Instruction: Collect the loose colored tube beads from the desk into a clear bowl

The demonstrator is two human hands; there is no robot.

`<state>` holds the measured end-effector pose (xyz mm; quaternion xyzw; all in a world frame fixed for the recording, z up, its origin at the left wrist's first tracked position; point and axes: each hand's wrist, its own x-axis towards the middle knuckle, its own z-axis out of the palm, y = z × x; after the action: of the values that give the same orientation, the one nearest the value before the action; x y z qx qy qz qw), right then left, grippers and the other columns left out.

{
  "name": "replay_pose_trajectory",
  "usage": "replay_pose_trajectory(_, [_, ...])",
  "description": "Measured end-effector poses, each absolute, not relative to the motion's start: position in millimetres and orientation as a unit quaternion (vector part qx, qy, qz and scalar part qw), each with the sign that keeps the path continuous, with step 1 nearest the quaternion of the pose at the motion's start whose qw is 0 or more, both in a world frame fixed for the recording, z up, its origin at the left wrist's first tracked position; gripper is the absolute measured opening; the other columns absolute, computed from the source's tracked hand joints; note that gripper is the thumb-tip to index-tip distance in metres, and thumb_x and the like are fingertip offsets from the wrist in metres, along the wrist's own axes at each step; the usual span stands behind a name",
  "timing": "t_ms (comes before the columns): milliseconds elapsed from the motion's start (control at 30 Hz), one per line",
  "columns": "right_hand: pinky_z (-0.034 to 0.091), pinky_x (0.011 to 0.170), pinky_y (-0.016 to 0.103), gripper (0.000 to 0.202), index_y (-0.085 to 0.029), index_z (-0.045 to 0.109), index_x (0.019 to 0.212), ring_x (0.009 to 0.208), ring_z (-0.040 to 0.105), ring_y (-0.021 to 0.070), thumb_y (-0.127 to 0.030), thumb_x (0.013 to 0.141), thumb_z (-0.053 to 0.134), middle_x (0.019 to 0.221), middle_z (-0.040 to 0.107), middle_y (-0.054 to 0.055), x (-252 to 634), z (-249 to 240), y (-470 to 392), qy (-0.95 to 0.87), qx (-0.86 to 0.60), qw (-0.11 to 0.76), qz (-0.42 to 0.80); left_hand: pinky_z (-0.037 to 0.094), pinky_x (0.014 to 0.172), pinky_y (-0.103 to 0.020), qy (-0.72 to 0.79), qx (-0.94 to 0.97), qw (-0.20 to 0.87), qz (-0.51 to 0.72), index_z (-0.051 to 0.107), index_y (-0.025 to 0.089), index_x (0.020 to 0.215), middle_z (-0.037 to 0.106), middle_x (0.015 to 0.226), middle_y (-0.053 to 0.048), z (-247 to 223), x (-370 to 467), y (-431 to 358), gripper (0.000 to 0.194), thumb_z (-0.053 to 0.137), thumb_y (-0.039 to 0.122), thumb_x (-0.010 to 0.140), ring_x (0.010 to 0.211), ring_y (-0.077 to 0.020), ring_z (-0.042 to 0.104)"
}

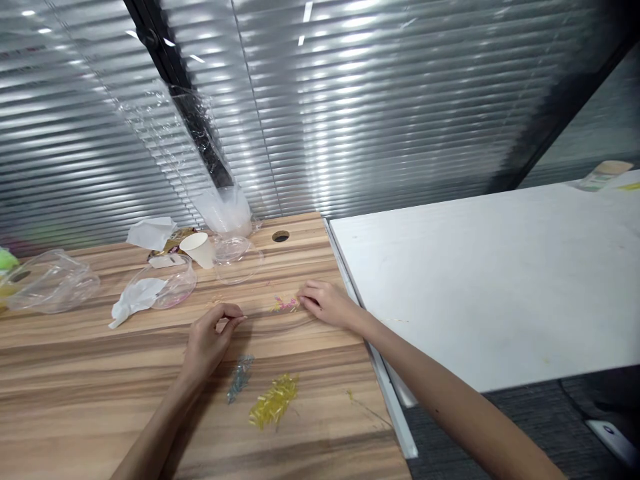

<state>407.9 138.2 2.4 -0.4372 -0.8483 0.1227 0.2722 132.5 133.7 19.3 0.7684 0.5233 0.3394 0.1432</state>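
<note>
My left hand [213, 333] is over the wooden table, thumb and forefinger pinched at a tiny pale thing too small to name. To its right, my right hand [325, 303] rests with bent fingers beside a small pile of pink and yellow bits [286, 305]. Its fingertips touch the pile's right edge, and whatever they grip is hidden. Nearer to me lie a heap of short, shiny yellow pieces [274, 401] and a smaller heap of clear bluish-grey pieces [241, 378]. A thin thread-like strand [370, 410] with a yellow end lies right of them.
Along the back stand a white paper cup [199, 249], a clear plastic cup [233, 212] and clear lids [240, 268]. A crumpled clear container [60, 283] and white tissue [137, 298] lie left. A metal-edged gap separates the wooden table [75, 393] from a white table [480, 280].
</note>
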Motion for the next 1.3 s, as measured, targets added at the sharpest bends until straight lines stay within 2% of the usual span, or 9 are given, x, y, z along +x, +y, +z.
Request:
replay_pose_trajectory(533, [0.040,0.070,0.024,0.018,-0.017,0.063,0.093,0.081,0.059,0.0158,-0.020,0.093,0.045,0.090,0.064,0.005,408,2,138,-0.847,-0.437,0.281,0.112,0.044,0.063,-0.025,0.531,0.761,0.112,0.355,0.059,0.021,0.074,0.065,0.076,-0.001,18,133,132,0.015,0.055,0.035,0.079,0.074,-0.0166,0.060])
replay_pose_trajectory(867, [0.042,0.076,0.024,0.018,-0.015,0.062,0.093,0.087,0.060,0.0164,-0.015,0.092,0.044,0.091,0.065,0.005,407,2,138,-0.850,-0.428,0.286,0.113,0.039,0.050,-0.021,0.525,0.765,0.111,0.356,0.060,0.021,0.076,0.065,0.078,-0.001,19,136,129,0.015,0.056,0.034,0.080,0.074,-0.0161,0.059])
replay_pose_trajectory(1100, [0.043,0.074,0.025,0.018,-0.016,0.062,0.093,0.086,0.060,0.0164,-0.015,0.092,0.045,0.091,0.065,0.005,407,1,138,-0.850,-0.419,0.299,0.116,0.045,0.064,-0.024,0.494,0.781,0.101,0.369,0.059,0.020,0.076,0.064,0.075,0.000,18,138,130,0.014,0.056,0.032,0.081,0.071,-0.0150,0.059])
replay_pose_trajectory(1300, [0.043,0.074,0.025,0.018,-0.017,0.063,0.092,0.085,0.060,0.0161,-0.016,0.091,0.046,0.091,0.065,0.005,407,1,138,-0.854,-0.422,0.286,0.103,0.045,0.059,-0.023,0.482,0.792,0.091,0.363,0.059,0.020,0.077,0.065,0.076,0.000,21,142,128,0.013,0.055,0.031,0.081,0.070,-0.0151,0.060])
